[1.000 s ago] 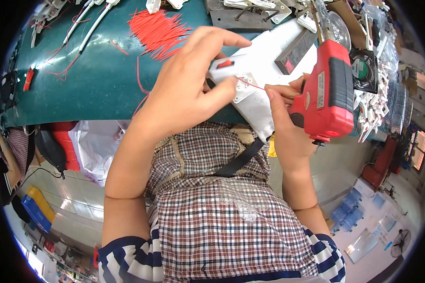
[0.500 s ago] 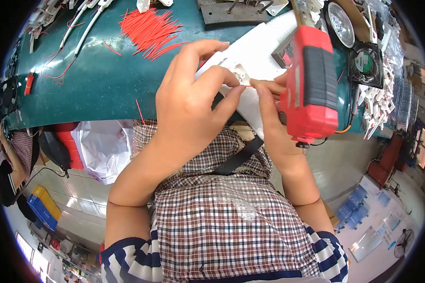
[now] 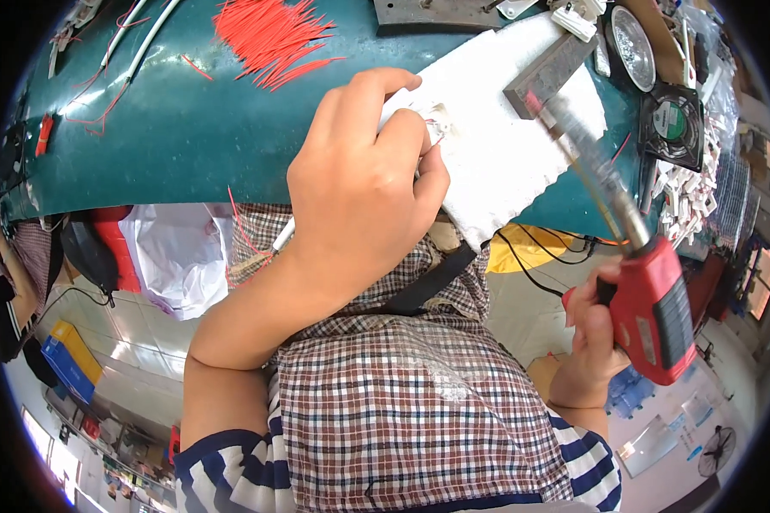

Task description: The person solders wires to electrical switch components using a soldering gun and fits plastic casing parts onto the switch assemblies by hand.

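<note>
My left hand (image 3: pixel 359 162) is closed on a small white plastic part (image 3: pixel 437 120) at the left side of a white pad (image 3: pixel 505 179). A bit of red wire shows at its fingertips. My right hand (image 3: pixel 595 333) grips a red and black soldering gun (image 3: pixel 654 321) to the right of the pad. Its long metal barrel slants up and left. The tip is beside a dark rectangular metal block (image 3: pixel 556 73) lying on the pad; whether they touch I cannot tell.
Red wire pieces (image 3: pixel 269 38) lie piled on the green table (image 3: pixel 171 145). A round metal dish (image 3: pixel 631 51), a black fan (image 3: pixel 672 126) and heaped white plastic parts (image 3: pixel 691 201) stand at the right. A white bag (image 3: pixel 180 256) hangs below the table's front edge.
My right hand has moved away from the white part, down and right, and the soldering gun has swung so its barrel points at the metal block. My left hand stays nearly in place.
</note>
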A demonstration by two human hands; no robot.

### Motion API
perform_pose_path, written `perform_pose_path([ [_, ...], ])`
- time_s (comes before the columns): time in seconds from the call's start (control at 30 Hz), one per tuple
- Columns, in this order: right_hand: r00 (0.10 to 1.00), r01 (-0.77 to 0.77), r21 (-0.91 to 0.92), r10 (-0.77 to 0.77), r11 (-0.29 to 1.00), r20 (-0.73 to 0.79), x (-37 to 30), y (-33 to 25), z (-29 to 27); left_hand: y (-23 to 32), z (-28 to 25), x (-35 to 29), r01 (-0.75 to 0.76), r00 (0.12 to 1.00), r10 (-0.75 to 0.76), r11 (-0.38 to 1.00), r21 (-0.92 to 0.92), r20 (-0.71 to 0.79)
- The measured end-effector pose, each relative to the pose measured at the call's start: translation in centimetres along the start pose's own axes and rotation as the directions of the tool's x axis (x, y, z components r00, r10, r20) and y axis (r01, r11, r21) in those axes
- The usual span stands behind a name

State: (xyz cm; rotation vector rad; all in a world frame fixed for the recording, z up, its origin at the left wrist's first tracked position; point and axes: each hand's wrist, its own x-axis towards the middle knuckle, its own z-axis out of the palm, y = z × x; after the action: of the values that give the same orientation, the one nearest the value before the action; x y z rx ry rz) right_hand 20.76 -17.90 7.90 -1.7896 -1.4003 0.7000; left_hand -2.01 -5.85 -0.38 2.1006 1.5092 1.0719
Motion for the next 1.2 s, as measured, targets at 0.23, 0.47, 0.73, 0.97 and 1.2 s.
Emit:
perform_pose_path([
  [0.23,0.964,0.081,-0.051,-0.065,0.995,0.256,1.7,0.2,-1.0,0.1,-0.2,-0.1,0.010,1.000,-0.010,1.000,0.004,0.024],
  [0.47,0.882,0.373,-0.163,-0.294,0.913,0.369,3.6,-0.4,0.2,-0.1,0.0,-0.1,0.013,1.000,-0.013,1.000,-0.007,0.015],
  [0.73,0.853,0.434,-0.221,-0.319,0.873,0.413,3.9,-0.8,0.2,0.0,0.2,-0.2,-0.005,1.000,0.004,1.000,-0.016,-0.016],
  [0.97,0.889,0.281,-0.245,-0.155,0.928,0.430,3.8,-1.4,-0.3,0.2,0.4,-0.1,-0.008,0.999,0.008,1.000,0.008,-0.033],
  [1.2,0.877,0.286,-0.223,-0.161,0.932,0.452,4.4,-1.7,-0.5,0.1,0.6,-0.2,-0.024,0.999,0.025,1.000,0.019,-0.045],
])
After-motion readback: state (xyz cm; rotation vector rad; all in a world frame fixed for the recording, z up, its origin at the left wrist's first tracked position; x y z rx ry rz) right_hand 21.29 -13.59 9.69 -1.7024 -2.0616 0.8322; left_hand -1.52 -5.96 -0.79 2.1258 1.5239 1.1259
